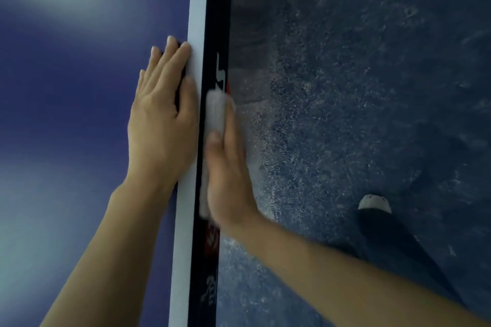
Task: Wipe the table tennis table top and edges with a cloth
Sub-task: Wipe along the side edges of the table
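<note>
The white cloth (215,111) is pressed against the table's black side edge (215,21) by the flat right hand (228,175), apparently pinned by the thumb; the left hand (162,114) is laid flat on the blue top (79,87).

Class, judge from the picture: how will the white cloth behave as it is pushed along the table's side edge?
The white cloth probably stays floppy, since it moulds under the right hand. It likely slides easily along the smooth black side edge, and seems light.
</note>
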